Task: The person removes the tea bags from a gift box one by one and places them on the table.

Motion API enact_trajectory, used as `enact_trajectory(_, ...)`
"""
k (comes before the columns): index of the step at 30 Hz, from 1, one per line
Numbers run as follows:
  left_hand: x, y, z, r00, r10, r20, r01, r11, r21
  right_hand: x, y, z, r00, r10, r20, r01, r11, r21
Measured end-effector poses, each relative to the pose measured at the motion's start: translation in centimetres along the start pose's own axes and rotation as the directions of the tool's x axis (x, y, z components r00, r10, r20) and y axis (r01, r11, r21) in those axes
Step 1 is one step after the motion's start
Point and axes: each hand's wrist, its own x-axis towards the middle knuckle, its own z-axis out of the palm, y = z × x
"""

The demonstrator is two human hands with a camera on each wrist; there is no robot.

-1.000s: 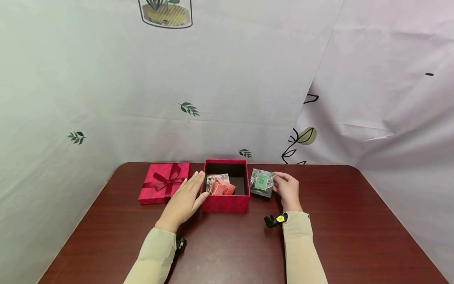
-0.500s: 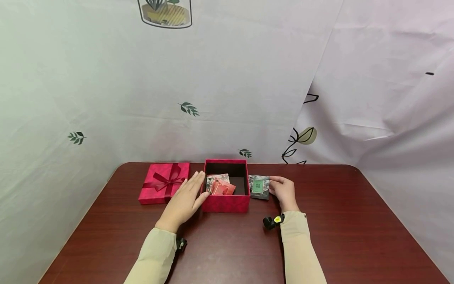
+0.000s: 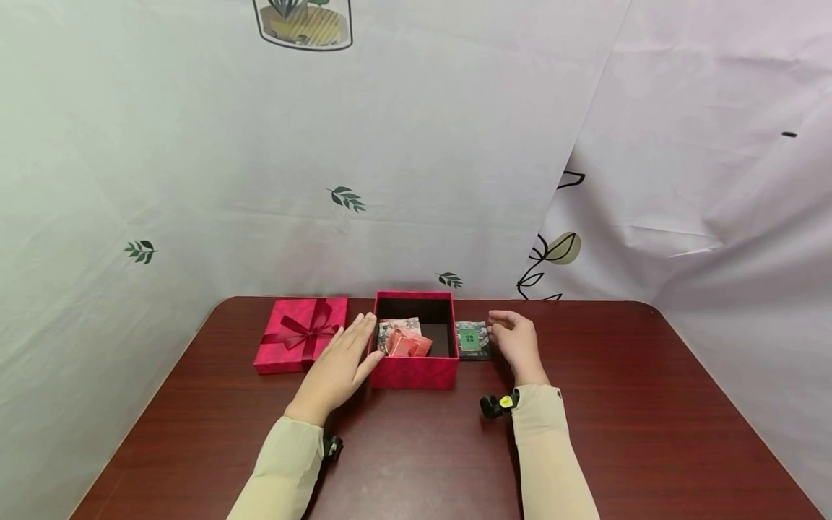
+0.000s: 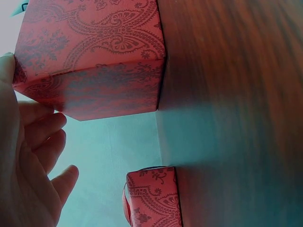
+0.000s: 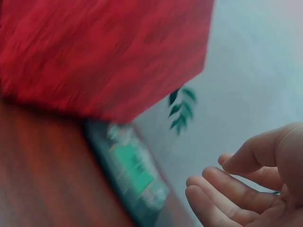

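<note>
A red patterned gift box (image 3: 414, 374) without its lid stands near the back of the table, with a pink-orange packet (image 3: 409, 344) and a pale floral packet (image 3: 401, 324) inside. My left hand (image 3: 334, 375) rests against the box's left side with straight fingers, the fingertips at its rim. A dark packet with a green label (image 3: 471, 340) lies on the table close beside the box's right wall. Just right of that packet, my right hand (image 3: 516, 347) holds nothing; in the right wrist view its loosely bent fingers (image 5: 227, 187) are apart from the packet.
The red lid (image 3: 282, 321) with a dark red ribbon bow lies left of the box, partly behind my left hand. A pale printed cloth (image 3: 416, 144) hangs behind the brown wooden table (image 3: 416, 448).
My right hand has moved left with the dark packet, laid it flat beside the box and let go of it. The left hand has stayed at the box.
</note>
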Motion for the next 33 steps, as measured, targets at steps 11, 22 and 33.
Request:
enact_trajectory(11,0.0,0.0,-0.1,1.0,-0.003,0.003,0.003,1.0,0.007,-2.7,-4.8,1.7,0.981,-0.194,0.018,0.194,0.981,-0.001)
enact_trajectory(22,-0.2,0.2,0.0,1.0,-0.018,0.004,0.018,1.0,-0.011,-5.1,-6.8,4.1,0.93,-0.364,0.044,0.367,0.923,-0.113)
enact_trajectory(33,-0.2,0.0,0.0,1.0,-0.011,-0.004,0.011,1.0,-0.007,-4.6,-8.0,7.2,0.918,-0.346,0.194,0.389,0.884,-0.26)
